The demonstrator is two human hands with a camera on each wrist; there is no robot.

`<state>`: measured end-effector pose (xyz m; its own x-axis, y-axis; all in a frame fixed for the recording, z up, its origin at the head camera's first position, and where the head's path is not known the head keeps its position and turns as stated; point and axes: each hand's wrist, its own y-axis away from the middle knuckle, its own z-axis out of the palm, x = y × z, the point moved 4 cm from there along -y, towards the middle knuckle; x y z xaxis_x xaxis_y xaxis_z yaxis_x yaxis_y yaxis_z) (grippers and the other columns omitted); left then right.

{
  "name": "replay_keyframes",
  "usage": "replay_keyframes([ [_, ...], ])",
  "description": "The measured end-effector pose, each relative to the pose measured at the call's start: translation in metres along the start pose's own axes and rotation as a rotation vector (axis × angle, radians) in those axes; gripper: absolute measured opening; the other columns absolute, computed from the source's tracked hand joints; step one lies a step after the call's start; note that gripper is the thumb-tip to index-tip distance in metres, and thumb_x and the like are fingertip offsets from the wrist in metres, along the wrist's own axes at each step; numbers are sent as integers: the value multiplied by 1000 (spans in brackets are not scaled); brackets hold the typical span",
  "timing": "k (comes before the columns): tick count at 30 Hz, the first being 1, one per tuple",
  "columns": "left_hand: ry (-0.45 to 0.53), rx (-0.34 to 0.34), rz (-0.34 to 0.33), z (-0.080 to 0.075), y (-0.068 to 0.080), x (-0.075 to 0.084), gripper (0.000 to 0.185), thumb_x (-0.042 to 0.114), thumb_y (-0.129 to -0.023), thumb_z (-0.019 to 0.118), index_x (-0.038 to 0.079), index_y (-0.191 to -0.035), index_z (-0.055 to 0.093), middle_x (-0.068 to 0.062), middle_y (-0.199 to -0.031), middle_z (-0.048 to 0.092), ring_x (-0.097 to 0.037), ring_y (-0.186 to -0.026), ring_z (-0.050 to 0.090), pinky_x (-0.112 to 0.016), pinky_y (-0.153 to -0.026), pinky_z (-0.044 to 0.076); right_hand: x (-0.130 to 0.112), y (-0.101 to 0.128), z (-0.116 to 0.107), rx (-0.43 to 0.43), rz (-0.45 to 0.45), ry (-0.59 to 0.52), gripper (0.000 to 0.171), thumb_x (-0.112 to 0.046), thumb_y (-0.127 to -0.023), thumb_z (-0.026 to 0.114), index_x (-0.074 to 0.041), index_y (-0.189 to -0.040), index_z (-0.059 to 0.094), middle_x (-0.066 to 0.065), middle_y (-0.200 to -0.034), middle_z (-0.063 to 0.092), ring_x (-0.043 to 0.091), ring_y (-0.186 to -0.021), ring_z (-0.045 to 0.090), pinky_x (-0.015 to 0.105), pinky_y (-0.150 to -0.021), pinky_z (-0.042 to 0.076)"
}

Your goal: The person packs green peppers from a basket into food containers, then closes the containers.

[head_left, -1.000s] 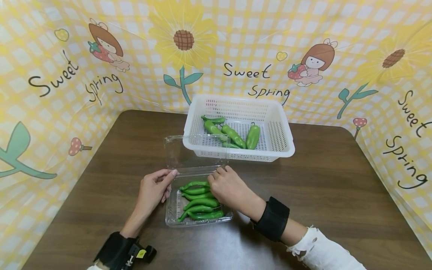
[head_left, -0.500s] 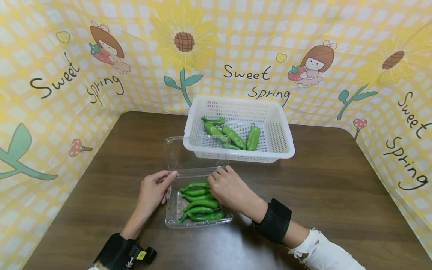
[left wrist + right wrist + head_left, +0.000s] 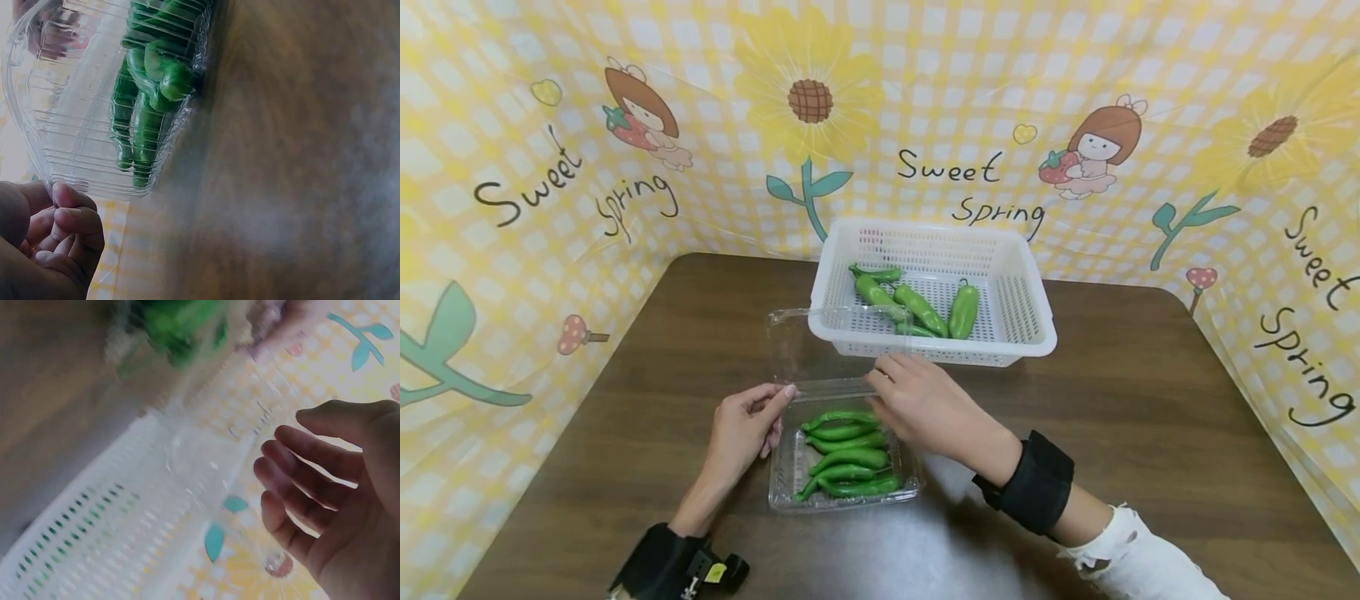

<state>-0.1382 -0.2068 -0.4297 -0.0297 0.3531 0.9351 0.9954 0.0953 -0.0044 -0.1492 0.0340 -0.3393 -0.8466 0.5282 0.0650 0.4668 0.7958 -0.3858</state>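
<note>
Beyond my hands sits the white basket (image 3: 1030, 333), four green peppers (image 3: 917, 307) left in it. Under them, the clear clamshell box (image 3: 790, 492) holds a packed row of peppers (image 3: 846, 454); filling looks nearly done, its lid (image 3: 790, 346) upright and unclosed. My left hand (image 3: 741, 429) pinches the box's corner; my right hand (image 3: 925, 404) hovers relaxed, holding nothing, by the hinge.

The head camera looked forward and down from above at the whole bench (image 3: 1150, 400). Each wrist camera sat very close, blurred: the left faced the clear box (image 3: 81, 125) of peppers (image 3: 147, 94), the right its raised lid (image 3: 212, 456), both shared with the head view.
</note>
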Motion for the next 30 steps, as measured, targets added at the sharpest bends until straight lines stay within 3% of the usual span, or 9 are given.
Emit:
replay_keyframes([
  [6, 3, 2, -3, 0, 0, 0, 33, 43, -96, 63, 13, -104, 75, -7, -57, 57, -23, -40, 51, -33, -36, 45, 16, -7, -23, 142, -21, -67, 12, -12, -94, 65, -9, -106, 66, 2, -102, 62, 14, -93, 62, 26, -83, 55],
  [10, 6, 2, -4, 0, 0, -1, 32, 39, -97, 63, 10, -105, 75, -9, -58, 57, -19, -40, 50, -32, -36, 45, 28, -10, -36, 215, -6, -77, 16, -6, -94, 61, -6, -109, 64, 5, -107, 63, 16, -94, 62, 26, -80, 55],
  [15, 17, 7, 0, 0, -1, -1, 29, 34, -98, 63, 9, -107, 74, -15, -60, 58, -21, -39, 50, -33, -35, 44, 46, -13, -49, 250, 37, -124, 22, 3, -92, 53, -4, -110, 63, 8, -108, 63, 18, -91, 61, 27, -73, 54],
  [20, 5, 11, -4, 0, 0, -2, 30, 38, -97, 64, 10, -105, 75, -9, -58, 57, -18, -38, 49, -32, -35, 44, 63, -16, -56, 284, 71, -134, 20, 4, -94, 51, -3, -109, 64, 9, -103, 63, 20, -89, 61, 30, -70, 54],
  [30, 11, 8, 4, -2, 1, 1, 32, 41, -96, 64, 11, -103, 75, -9, -57, 57, -19, -38, 49, -32, -35, 44, 91, -24, -59, 242, 155, -100, 17, -2, -97, 54, -3, -112, 63, 11, -106, 62, 21, -86, 58, 29, -65, 48],
])
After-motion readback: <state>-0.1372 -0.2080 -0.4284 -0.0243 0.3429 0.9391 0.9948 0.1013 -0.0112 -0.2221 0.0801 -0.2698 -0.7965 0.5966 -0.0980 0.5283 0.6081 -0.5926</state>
